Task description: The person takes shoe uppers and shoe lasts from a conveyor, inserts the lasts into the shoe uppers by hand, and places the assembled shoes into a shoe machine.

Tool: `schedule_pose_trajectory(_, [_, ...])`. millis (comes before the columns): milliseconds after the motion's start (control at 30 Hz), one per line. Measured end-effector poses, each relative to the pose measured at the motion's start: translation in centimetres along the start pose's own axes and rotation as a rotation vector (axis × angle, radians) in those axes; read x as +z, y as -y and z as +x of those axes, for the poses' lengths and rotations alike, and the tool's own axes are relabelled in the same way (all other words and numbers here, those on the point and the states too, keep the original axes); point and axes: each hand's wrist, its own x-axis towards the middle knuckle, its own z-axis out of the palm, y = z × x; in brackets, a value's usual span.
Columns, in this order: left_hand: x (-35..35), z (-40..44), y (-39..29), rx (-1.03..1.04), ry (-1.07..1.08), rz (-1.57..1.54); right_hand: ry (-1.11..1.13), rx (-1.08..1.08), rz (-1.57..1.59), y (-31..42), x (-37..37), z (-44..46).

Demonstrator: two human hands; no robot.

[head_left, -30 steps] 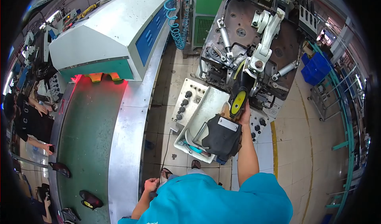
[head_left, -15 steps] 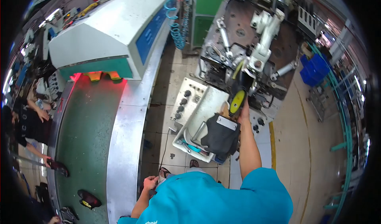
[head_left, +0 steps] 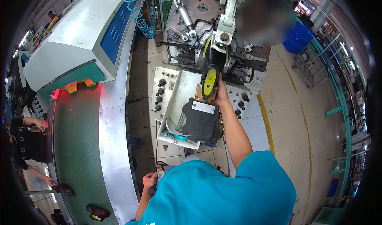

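Observation:
A black shoe upper on a yellow-bottomed last (head_left: 209, 82) sits sole up at the front of the lasting machine (head_left: 227, 22), its toe end under the machine's head. My right hand (head_left: 221, 92) is on the right side of its heel end; the fingers are partly hidden behind it. Just below hangs a black cover (head_left: 202, 123) with a metal plate, over a white tray (head_left: 186, 85). By my waist, my left hand (head_left: 149, 180) is closed with its fingers curled; a small dark thing shows beneath it, too unclear to name.
To the left runs a green conveyor belt (head_left: 77, 145) with a metal edge, coming out of a red-lit machine housing (head_left: 67, 57). A dark shoe (head_left: 97, 212) lies on it. Across the belt, a co-worker's hand (head_left: 48, 181) touches another shoe (head_left: 63, 189). Control knobs (head_left: 159, 91) flank the tray.
The view has shifted, so the machine and shoe appear further left. My right hand stays at the shoe's heel end, and my left hand is still closed by my waist.

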Motion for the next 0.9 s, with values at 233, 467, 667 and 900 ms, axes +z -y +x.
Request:
schedule_pose_trajectory(233, [2.7,0.3,0.7,0.024,-0.086,-0.031,0.004,-0.064,-0.054,0.3,0.3,0.1])
schedule_pose_trajectory(467, [2.4,0.1,-2.1,-0.004,-0.006,-0.043,0.137,-0.068,-0.1,2.9,0.3,-0.6])
schedule_pose_trajectory(667, [0.7,-4.2,-15.8,0.383,0.128,-0.096,0.262,0.194,-0.126,4.4,7.6,-6.8])
schedule_pose_trajectory(900, [-4.3,-17.2,-32.7,1.105,0.074,0.121,0.299,0.664,0.141,-7.7,17.7,-14.8])
